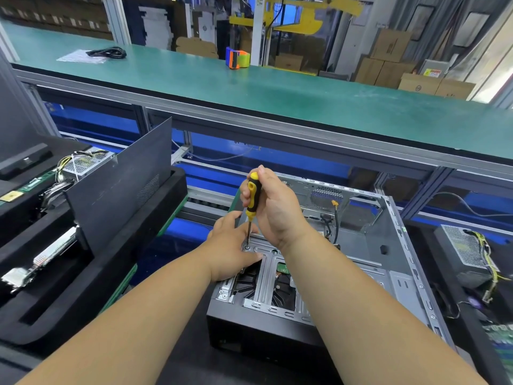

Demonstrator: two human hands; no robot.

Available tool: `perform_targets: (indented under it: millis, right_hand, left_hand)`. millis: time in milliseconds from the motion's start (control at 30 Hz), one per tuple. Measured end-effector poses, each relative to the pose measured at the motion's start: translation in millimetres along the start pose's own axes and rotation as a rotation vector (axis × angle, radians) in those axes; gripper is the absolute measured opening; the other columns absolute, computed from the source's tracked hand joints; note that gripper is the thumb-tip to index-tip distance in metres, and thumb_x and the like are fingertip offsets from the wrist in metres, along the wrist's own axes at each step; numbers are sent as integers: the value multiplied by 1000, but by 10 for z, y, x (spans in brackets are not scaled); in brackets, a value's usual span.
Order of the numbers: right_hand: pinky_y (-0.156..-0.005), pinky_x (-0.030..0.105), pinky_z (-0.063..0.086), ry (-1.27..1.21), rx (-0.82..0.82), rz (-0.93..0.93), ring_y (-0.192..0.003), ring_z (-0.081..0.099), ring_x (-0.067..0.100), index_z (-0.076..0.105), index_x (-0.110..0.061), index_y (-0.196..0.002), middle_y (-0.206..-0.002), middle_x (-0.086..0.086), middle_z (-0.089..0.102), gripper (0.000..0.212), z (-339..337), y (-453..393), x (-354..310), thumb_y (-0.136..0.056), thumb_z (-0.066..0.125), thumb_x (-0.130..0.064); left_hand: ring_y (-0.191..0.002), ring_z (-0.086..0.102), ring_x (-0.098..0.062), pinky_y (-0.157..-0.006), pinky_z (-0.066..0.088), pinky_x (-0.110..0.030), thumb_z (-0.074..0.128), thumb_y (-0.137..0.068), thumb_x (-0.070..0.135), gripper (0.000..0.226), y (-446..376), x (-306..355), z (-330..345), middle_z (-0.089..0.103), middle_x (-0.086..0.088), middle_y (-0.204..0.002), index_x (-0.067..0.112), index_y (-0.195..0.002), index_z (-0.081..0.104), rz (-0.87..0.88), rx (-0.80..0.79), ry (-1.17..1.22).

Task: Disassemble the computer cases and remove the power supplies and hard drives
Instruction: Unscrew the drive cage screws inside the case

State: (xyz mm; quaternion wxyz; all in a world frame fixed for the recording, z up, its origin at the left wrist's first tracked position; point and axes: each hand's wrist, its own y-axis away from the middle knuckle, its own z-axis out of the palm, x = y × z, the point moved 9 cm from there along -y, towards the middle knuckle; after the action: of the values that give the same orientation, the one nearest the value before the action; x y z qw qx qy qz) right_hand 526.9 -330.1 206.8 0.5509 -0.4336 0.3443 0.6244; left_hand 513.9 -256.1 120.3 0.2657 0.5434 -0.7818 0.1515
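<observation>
An open computer case (pixel 388 245) lies on its side in front of me, its grey metal inside showing. My right hand (pixel 277 212) grips a yellow and black screwdriver (pixel 253 198) held upright, its tip on a screw (pixel 246 247) in the metal drive bracket (pixel 266 276). My left hand (pixel 230 245) rests on the bracket's left corner, fingers beside the screwdriver shaft. A hard drive (pixel 283 290) shows through the bracket's openings. A removed power supply (pixel 466 251) with yellow wires lies to the right of the case.
A black side panel (pixel 119 184) leans upright in a black foam tray (pixel 83 273) at left, with another power supply (pixel 83 165) and circuit boards behind it. A green conveyor shelf (pixel 277 90) runs across the back with a black cable (pixel 107 52) and a tape dispenser (pixel 237 58).
</observation>
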Motion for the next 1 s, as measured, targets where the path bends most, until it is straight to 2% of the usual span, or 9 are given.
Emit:
perform_targets:
  millis: [133,333,533,600,767,900,1000]
  right_hand:
    - [-63,24,41,28,14,-9,-60,45,12,47,-16,-85,-66,-1,53,28,-15,-9,16,-105,44,-35]
    - [-68,25,49,22,14,24,-65,56,10,58,-11,-88,-68,-2,60,28,-6,-6,9,-105,45,-30]
    - [-73,27,50,100,49,34,-70,58,11,65,-14,-80,-73,-2,62,37,-24,24,-38,-106,44,-29]
    - [-71,26,48,106,65,46,-69,54,12,64,-12,-80,-73,0,59,41,-31,37,-47,-107,39,-31]
    - [-66,24,39,57,82,55,-63,44,11,62,-9,-86,-65,-1,51,48,-22,77,-24,-109,29,-36]
    - [-64,25,38,9,75,63,-60,43,12,53,-13,-94,-62,-2,51,37,1,99,-13,-107,34,-42]
    - [-66,27,37,55,95,26,-61,42,14,46,-16,-84,-65,-1,51,30,-45,94,-38,-107,39,-33]
  left_hand:
    - [-141,13,-19,-115,24,-42,65,-84,54,55,-3,-20,7,10,19,-149,48,-133,40,-1,0,17]
    - [-141,14,-20,-115,24,-43,66,-83,53,53,-16,-26,9,11,18,-151,45,-131,44,-7,4,16]
    - [-143,12,-24,-117,24,-46,65,-84,53,53,-20,-39,19,9,12,-156,45,-132,44,-32,-13,-21]
    - [-143,11,-22,-117,24,-46,65,-84,53,53,-18,-28,18,9,13,-156,45,-133,44,-24,-10,-18]
    - [-145,7,-23,-118,21,-45,64,-85,53,69,-25,-45,35,6,12,-158,48,-145,31,-37,-12,-24]
    - [-144,9,-24,-117,23,-47,65,-83,54,64,-36,-55,37,8,11,-157,48,-140,35,-34,-4,-26]
    - [-144,10,-23,-117,23,-46,65,-83,54,60,-39,-76,47,7,12,-157,45,-137,39,-43,-9,-15]
